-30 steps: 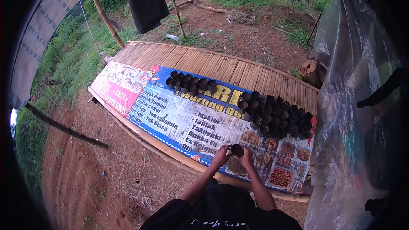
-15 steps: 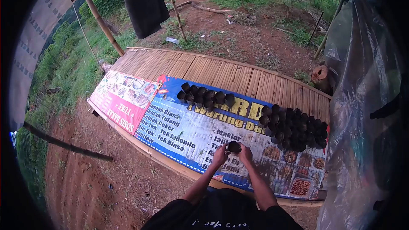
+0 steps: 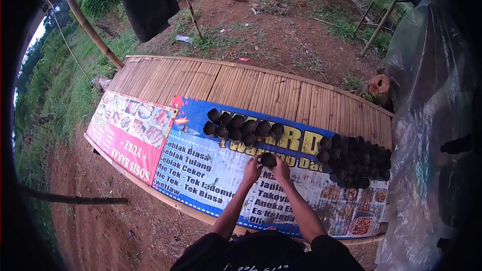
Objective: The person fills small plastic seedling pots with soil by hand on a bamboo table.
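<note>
Between my two hands is a small black seedling bag point(image 3: 268, 160), round and open at the top. My left hand point(image 3: 252, 169) grips its left side, and my right hand point(image 3: 281, 168) holds it from the right. Just beyond them a group of several similar black bags point(image 3: 248, 126) stands on the printed banner point(image 3: 201, 138). To the right is a larger, tightly packed cluster of the same bags point(image 3: 354, 160). What fills the held bag is too dark to make out.
The banner lies on a bamboo-slat table point(image 3: 165, 78), beside a red and white banner point(image 3: 130, 135). Clear plastic sheeting point(image 3: 422, 120) hangs at the right. A dark cloth point(image 3: 145, 5) hangs beyond the table, near bamboo poles point(image 3: 88, 20). A dark pole point(image 3: 80, 199) juts in at left.
Both hands have moved forward across the banner with the seedling bag, closer to the smaller group. The camera view has shifted a little too.
</note>
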The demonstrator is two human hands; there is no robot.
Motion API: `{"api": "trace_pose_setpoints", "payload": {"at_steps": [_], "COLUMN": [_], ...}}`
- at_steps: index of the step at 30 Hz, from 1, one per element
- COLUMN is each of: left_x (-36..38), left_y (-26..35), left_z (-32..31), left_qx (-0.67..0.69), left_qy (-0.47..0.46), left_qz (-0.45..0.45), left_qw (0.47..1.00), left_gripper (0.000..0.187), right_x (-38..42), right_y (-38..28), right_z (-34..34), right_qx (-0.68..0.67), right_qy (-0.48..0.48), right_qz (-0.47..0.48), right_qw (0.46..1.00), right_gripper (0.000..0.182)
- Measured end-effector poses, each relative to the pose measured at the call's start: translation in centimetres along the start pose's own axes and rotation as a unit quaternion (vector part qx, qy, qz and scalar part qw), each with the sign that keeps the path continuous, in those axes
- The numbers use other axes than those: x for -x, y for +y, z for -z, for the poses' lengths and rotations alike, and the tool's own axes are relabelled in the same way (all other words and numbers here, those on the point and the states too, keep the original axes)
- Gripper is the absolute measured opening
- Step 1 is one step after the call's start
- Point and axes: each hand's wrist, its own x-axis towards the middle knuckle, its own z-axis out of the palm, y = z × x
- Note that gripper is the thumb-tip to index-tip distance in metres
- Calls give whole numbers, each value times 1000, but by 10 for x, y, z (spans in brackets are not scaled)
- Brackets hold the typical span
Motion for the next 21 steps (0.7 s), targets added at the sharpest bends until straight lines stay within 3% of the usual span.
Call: {"api": "trace_pose_setpoints", "payload": {"at_steps": [3,8,11,13,21], "left_x": [-19,-33,-31,-29,-24], "left_y": [-3,0,-3,-2,-1], "left_z": [1,2,-5,-5,-7], "left_qx": [30,74,76,73,77], "left_qy": [32,92,132,126,140], "left_qz": [18,73,63,70,25], "left_qw": [999,990,986,987,987], "left_gripper": [52,29,33,35,39], "right_x": [-18,-43,-48,-50,-51], "right_y": [-6,-7,-19,-24,-6], "right_z": [-5,-12,-8,-6,-25], "right_qx": [10,-53,-59,-68,-142], "right_qy": [3,19,15,3,-1], "right_qz": [-16,2,10,-36,-22], "right_qw": [1000,998,998,997,990], "right_gripper": [59,61,61,61,64]}}
